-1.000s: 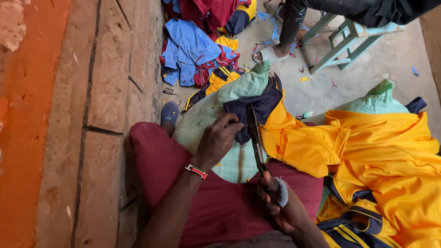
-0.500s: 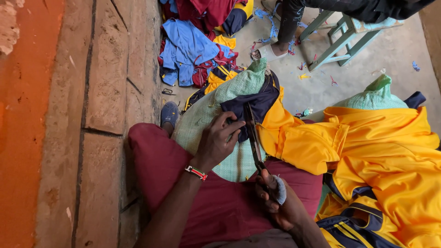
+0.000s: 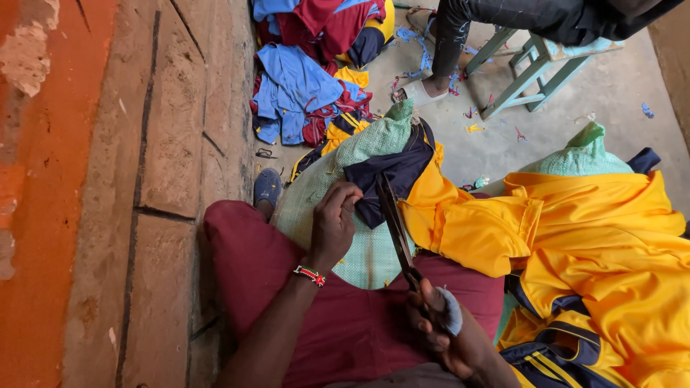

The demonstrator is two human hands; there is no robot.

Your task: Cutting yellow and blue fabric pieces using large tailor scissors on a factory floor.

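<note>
Scissors at a navy cloth on the lap.
The navy cloth (image 3: 394, 176) lies on a green woven sack (image 3: 359, 237) across the maroon lap (image 3: 345, 323); the left hand (image 3: 332, 226) pinches its edge, the right hand (image 3: 442, 327) grips long scissors (image 3: 395, 233), blades nearly closed, yellow garments (image 3: 596, 237) beside.

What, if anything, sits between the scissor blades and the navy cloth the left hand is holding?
Nothing visible does. The scissors, gripped by the right hand, already reach the navy fabric, which the left hand pinches at its edge over the green woven sack. The yellow garment lies just right of the blades.
</note>
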